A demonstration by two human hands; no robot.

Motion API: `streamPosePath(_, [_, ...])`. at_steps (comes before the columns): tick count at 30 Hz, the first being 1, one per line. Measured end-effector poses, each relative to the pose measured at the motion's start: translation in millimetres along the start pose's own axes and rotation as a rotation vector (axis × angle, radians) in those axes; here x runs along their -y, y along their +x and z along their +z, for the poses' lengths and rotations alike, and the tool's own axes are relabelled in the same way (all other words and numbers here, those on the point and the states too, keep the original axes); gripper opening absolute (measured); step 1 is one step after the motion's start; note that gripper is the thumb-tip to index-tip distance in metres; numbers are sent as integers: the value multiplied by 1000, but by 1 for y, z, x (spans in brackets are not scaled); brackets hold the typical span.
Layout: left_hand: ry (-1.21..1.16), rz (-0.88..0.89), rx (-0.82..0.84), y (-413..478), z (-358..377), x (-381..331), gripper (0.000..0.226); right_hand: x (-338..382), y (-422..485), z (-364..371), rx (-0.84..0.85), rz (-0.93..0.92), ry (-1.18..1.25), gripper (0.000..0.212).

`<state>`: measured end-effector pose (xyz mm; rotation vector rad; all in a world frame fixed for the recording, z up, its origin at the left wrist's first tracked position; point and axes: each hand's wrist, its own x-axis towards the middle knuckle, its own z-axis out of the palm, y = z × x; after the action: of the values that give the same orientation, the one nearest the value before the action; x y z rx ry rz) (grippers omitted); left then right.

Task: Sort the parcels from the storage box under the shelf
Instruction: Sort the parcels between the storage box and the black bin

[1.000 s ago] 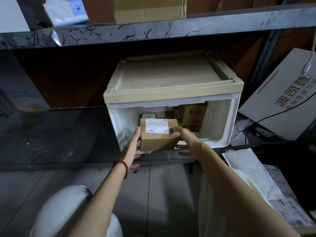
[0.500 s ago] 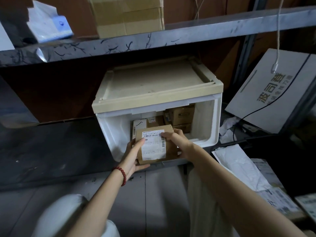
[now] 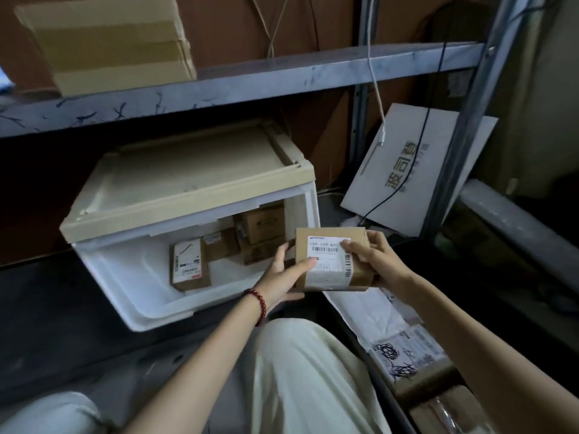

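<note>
A white storage box (image 3: 134, 277) with a beige lid stands under the grey metal shelf (image 3: 250, 83), its front open. Several brown parcels remain inside, one with a white label (image 3: 188, 266) near the front, others (image 3: 263, 227) stacked at the back right. Both hands hold a small brown parcel (image 3: 332, 261) with a white barcode label, out in front of the box to its right. My left hand (image 3: 282, 277) grips its left side, thumb on the label. My right hand (image 3: 376, 258) grips the right side, fingers on top.
A large cardboard box (image 3: 109, 42) sits on the shelf above. A white board with printed characters (image 3: 407, 170) leans against the shelf post, cables hanging in front. White bags and flat parcels (image 3: 401, 346) lie on the floor at right. My knees are below.
The parcel has come out of the storage box and moved right, held in both hands with its label facing up. The view has swung right and closer.
</note>
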<state>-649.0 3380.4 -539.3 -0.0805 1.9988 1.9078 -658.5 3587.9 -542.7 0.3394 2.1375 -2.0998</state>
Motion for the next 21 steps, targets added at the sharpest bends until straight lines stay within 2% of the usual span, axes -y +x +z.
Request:
streamPosePath(4, [120,47,79,39,60,-14,57,-14,-4,-57,-154,-14,81,64])
streamPosePath(8, [270,122,89,74,120,-12,61,-36,-9,-108,-270,22,162,58])
streamPosePath(13, [412,207,28,102,182,19,44,-68,-8,-152,-411,68,121,63])
streamPosePath(17, [524,156,2,121,205,51,53,-93,4,-170,-513,113,-31,61])
streamPosePath(21, [613,163,57,154,216,51,60,-105,25,-175,-563,168,-198,59])
